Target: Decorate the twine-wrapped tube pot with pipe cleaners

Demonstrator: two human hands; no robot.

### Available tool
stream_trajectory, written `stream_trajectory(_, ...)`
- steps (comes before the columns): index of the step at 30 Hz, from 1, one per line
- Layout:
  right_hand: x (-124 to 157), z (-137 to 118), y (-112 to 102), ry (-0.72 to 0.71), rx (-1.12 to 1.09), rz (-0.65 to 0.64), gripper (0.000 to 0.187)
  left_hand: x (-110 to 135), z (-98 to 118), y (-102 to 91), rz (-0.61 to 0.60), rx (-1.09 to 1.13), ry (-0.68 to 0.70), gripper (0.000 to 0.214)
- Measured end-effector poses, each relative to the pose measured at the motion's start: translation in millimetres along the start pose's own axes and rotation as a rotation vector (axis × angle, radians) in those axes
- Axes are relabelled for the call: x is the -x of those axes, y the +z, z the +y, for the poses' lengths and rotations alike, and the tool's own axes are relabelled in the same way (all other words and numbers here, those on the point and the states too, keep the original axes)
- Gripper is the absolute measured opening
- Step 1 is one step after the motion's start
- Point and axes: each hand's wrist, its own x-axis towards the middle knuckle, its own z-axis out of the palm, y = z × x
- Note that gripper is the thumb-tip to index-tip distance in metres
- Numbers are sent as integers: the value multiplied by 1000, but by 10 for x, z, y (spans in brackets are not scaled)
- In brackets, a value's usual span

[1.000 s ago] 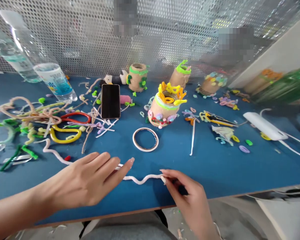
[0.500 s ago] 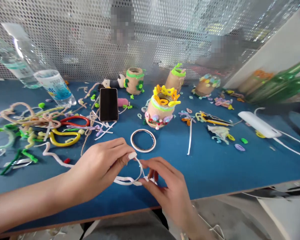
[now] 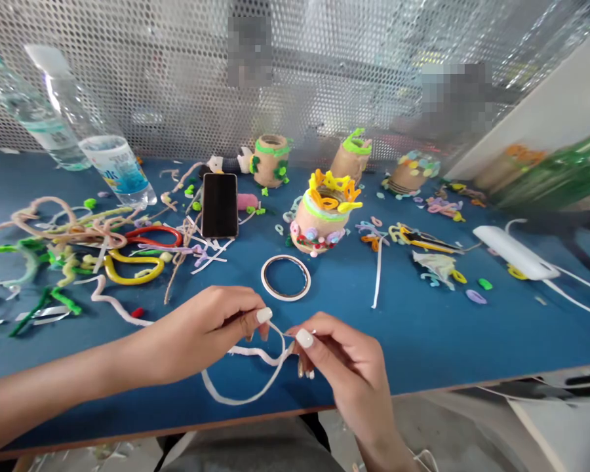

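Note:
My left hand [image 3: 209,331] and my right hand [image 3: 344,364] hover over the near edge of the blue table [image 3: 423,328], fingertips almost touching. Both pinch a white pipe cleaner [image 3: 248,393], which hangs in a loop below and between them. Its far end trails left across the table toward the pile of pipe cleaners [image 3: 69,242]. A roll of tape [image 3: 286,277] lies flat just beyond my hands.
A decorated cardboard tube [image 3: 322,216] with yellow loops stands mid-table, three more tubes behind it. A black phone [image 3: 219,204] lies left of it, two water bottles [image 3: 103,151] at far left. A white power strip [image 3: 514,252] sits right. Perforated metal screen at back.
My hands came together from being apart. The pipe cleaner, earlier lying stretched on the table under my left hand, is bent into a loop and lifted between both pinches.

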Motion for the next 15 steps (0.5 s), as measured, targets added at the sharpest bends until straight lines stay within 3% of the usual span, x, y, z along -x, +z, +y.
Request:
stream_trajectory(4,-71,38,15,256,-406,37,15,-27,-24,26,-112,197,-117,40)
stream_trajectory(8,-127,64,41,375,-598,71,16,-80,-67,66,-155,337,-154,44)
stream_trajectory(12,-109,102,41,377,-591,63,19,-91,-82,103,-131,350,-156,43)
stream_trajectory(15,-38,127,12,248,-426,3,14,-57,-57,123,-19,199,-114,39)
